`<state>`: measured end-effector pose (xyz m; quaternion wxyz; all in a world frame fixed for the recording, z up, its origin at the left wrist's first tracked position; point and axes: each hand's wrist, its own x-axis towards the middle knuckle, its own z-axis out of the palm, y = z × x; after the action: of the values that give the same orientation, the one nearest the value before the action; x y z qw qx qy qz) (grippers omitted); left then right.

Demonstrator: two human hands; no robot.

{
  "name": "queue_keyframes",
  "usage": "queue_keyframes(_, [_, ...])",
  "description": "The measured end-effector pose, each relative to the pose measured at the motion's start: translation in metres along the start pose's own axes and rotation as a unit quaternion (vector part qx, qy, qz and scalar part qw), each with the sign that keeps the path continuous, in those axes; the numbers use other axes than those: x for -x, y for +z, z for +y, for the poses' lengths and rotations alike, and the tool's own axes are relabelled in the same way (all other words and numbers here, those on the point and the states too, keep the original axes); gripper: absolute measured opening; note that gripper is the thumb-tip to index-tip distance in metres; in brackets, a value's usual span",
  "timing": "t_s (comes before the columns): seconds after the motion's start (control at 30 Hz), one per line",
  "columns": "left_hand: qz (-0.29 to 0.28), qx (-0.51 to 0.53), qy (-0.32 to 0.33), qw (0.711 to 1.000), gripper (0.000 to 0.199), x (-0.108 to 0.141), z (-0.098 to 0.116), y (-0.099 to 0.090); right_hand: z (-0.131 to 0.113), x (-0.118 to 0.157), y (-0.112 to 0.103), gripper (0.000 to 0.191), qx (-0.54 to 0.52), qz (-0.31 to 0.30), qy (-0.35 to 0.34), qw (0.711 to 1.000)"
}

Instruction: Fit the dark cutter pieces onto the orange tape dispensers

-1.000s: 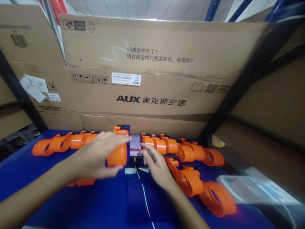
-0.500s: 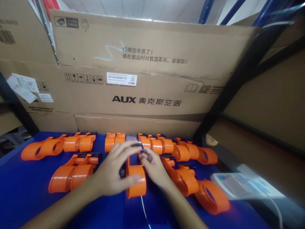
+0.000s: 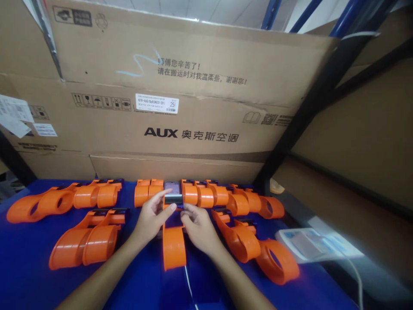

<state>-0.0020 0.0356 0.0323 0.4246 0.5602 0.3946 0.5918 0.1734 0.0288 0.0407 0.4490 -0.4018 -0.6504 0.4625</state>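
Observation:
An orange looped piece lies at the centre front, and a dark bar with a silvery edge sits at its far end. My left hand holds the bar's left side between thumb and fingers. Close to the bar's right end, my right hand has its fingers pinched together at a small dark blue part; what exactly they hold is hidden. Just beyond the bar, a phone-like device with a lit screen shows. A white cable runs toward me from under the orange piece.
Several similar orange pieces lie left and right on the blue surface. Behind stands a large cardboard box. At the right are a black frame post and a white and blue tray-like object with a cable.
My left hand has drawn its thumb back from over the orange loop to the bar. The bar and phone-like device are now less covered. The view has shifted slightly.

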Motion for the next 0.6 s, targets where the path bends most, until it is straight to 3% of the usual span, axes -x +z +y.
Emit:
queue_keyframes(0.33, [0.019,0.034,-0.021,0.999,0.06,0.0049,0.0018,-0.0052,-0.0045,0.0035,0.0023,0.022,0.071,-0.003,-0.032,0.997])
queue_keyframes(0.6, [0.013,0.029,-0.032,0.999,0.061,0.0012,-0.0003,-0.0065,0.0015,0.0007,0.0046,0.017,0.037,0.01,-0.033,0.999])
